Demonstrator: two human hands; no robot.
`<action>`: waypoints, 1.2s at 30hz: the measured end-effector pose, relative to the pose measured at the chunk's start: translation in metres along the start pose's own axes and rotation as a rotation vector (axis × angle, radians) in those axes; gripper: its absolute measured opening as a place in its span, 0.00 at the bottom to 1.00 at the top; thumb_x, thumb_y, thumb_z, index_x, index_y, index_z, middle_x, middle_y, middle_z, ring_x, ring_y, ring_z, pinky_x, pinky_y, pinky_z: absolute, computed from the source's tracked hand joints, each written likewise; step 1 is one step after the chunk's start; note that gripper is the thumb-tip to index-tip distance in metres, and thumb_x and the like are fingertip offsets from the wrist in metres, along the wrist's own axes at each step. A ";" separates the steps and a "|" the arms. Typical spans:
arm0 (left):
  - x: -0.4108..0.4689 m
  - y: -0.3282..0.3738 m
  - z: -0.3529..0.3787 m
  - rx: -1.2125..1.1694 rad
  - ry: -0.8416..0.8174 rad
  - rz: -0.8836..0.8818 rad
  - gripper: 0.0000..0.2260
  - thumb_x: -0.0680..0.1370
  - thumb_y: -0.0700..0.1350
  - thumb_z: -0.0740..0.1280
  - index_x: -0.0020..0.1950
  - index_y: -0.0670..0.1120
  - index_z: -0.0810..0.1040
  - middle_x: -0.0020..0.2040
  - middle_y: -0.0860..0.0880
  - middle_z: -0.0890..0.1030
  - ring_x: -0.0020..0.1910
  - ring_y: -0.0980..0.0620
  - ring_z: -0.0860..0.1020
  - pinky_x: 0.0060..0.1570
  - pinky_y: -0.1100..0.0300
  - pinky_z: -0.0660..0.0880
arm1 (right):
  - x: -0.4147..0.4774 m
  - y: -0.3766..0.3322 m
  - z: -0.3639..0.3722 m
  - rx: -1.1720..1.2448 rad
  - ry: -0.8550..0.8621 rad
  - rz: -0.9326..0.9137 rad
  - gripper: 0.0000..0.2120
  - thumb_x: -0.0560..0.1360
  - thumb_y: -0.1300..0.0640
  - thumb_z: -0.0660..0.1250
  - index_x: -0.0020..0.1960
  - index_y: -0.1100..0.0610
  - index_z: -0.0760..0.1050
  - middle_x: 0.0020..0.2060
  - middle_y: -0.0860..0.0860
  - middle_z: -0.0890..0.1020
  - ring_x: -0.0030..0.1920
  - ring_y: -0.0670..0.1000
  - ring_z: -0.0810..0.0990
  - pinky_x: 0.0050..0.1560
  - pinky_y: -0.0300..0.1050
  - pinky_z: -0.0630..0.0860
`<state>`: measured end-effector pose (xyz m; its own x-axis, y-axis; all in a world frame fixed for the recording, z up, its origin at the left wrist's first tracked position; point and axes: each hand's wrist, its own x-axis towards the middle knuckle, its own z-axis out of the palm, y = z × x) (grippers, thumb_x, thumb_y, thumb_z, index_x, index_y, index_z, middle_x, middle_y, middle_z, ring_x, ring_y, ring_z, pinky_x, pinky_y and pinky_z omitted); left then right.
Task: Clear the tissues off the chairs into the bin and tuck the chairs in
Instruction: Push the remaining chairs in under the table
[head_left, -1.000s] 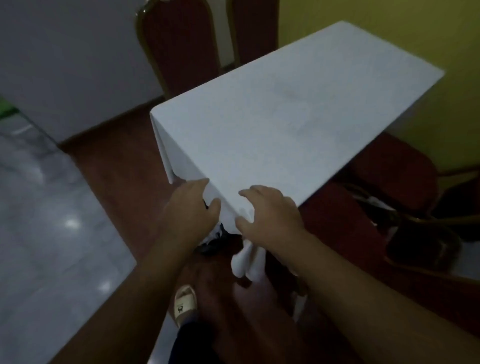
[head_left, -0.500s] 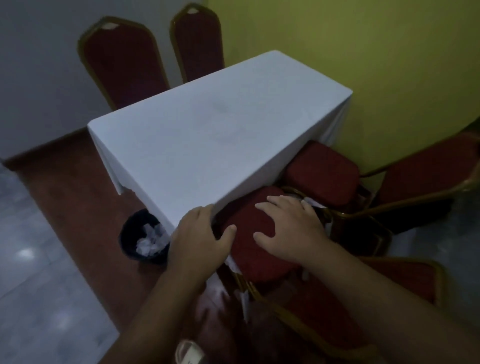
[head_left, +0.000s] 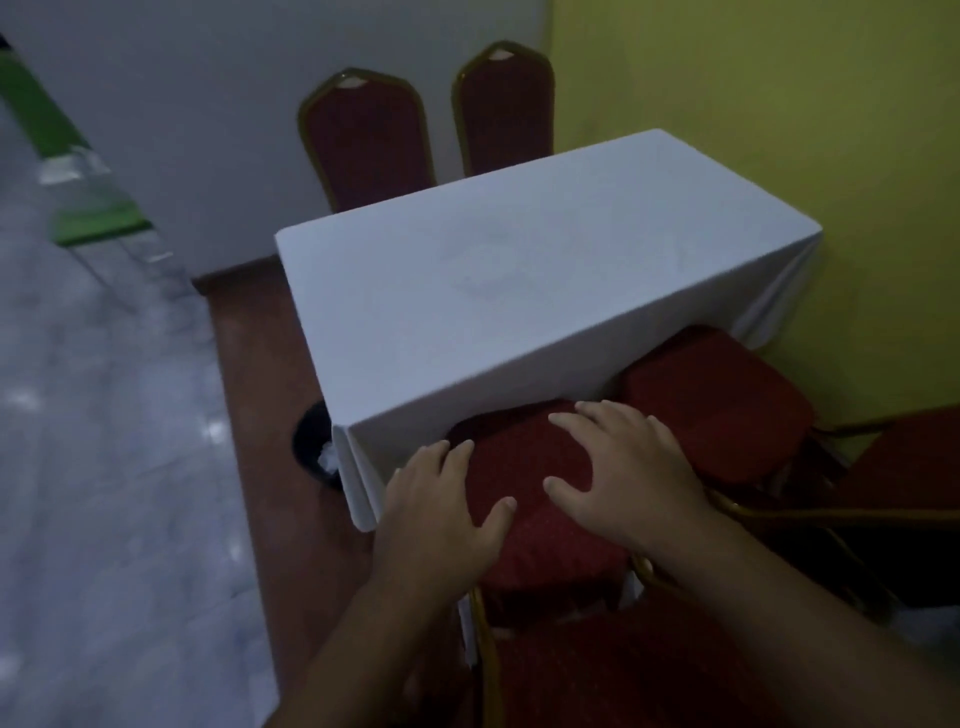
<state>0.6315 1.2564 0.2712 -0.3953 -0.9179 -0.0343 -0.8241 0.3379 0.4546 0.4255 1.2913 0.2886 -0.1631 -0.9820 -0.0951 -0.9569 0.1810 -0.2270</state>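
A red padded chair (head_left: 524, 467) with a gold frame stands right in front of me, its seat partly under the white-clothed table (head_left: 519, 280). My left hand (head_left: 441, 504) hovers over the seat's left edge with fingers spread and holds nothing. My right hand (head_left: 623, 467) is spread over the seat's right half, also holding nothing. A second red chair (head_left: 717, 405) stands to the right, its seat half under the cloth. A black bin (head_left: 317, 447) with white tissues (head_left: 328, 458) in it stands on the floor at the table's near left corner, partly hidden by the cloth.
Two more red chairs (head_left: 369, 140) (head_left: 504, 114) stand at the table's far side against the grey wall. A yellow wall (head_left: 779, 104) runs along the right. Another red chair back (head_left: 904, 467) is at the right edge. Grey tiled floor (head_left: 104, 467) stretches to the left.
The view swung from the table's left corner and bin toward the near chair. Both hands went from the tablecloth corner to the chair seat, which now lies between them.
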 end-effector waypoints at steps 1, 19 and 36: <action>-0.007 0.011 0.004 0.002 0.005 -0.022 0.34 0.75 0.66 0.61 0.76 0.50 0.64 0.74 0.50 0.67 0.74 0.51 0.62 0.72 0.47 0.64 | -0.004 0.008 -0.002 0.001 -0.016 -0.030 0.35 0.70 0.31 0.60 0.74 0.40 0.61 0.75 0.45 0.65 0.76 0.49 0.57 0.75 0.60 0.56; -0.011 0.138 0.072 -0.056 -0.019 0.071 0.35 0.73 0.69 0.57 0.78 0.57 0.58 0.77 0.54 0.60 0.77 0.53 0.56 0.75 0.51 0.56 | -0.043 0.164 -0.058 0.024 0.027 0.010 0.35 0.67 0.30 0.56 0.72 0.40 0.66 0.71 0.42 0.69 0.74 0.47 0.62 0.72 0.57 0.62; 0.110 0.421 0.215 -0.042 -0.024 0.079 0.32 0.72 0.65 0.61 0.72 0.51 0.69 0.68 0.53 0.73 0.69 0.53 0.68 0.68 0.53 0.67 | 0.023 0.539 -0.126 -0.189 -0.032 -0.303 0.29 0.70 0.33 0.62 0.66 0.44 0.74 0.63 0.46 0.77 0.68 0.51 0.71 0.67 0.57 0.66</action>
<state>0.1534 1.3421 0.2672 -0.4687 -0.8832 -0.0175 -0.7723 0.4001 0.4935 -0.1240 1.3589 0.2867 0.1392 -0.9868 -0.0824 -0.9888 -0.1340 -0.0664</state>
